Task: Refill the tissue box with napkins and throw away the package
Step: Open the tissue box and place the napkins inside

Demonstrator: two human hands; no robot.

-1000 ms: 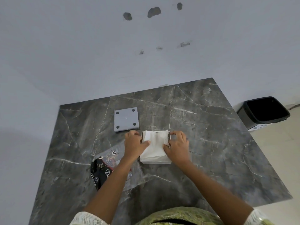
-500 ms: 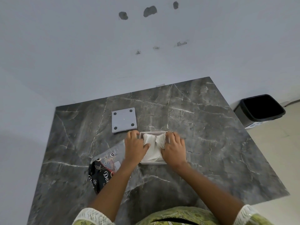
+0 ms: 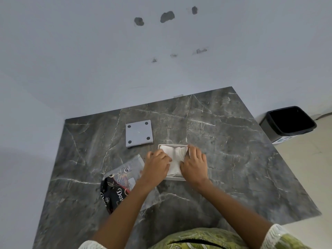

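A white tissue box (image 3: 172, 145) lies open on the dark marble table (image 3: 233, 159), with a stack of white napkins (image 3: 175, 155) inside it. My left hand (image 3: 157, 165) presses flat on the napkins' left side. My right hand (image 3: 195, 163) presses on their right side, its fingers reaching the box's far right corner. The box's grey lid (image 3: 139, 133) with dark round feet lies apart, to the far left of the box. The emptied clear and black plastic package (image 3: 120, 184) lies flat at the left, partly under my left forearm.
A black waste bin (image 3: 289, 123) stands on the floor past the table's right edge. A pale wall with dark patches runs behind the table. The table's near edge is close to my body.
The napkins stood higher than the box and were held at their sides; now both hands have moved onto them and pushed them down inside the box.
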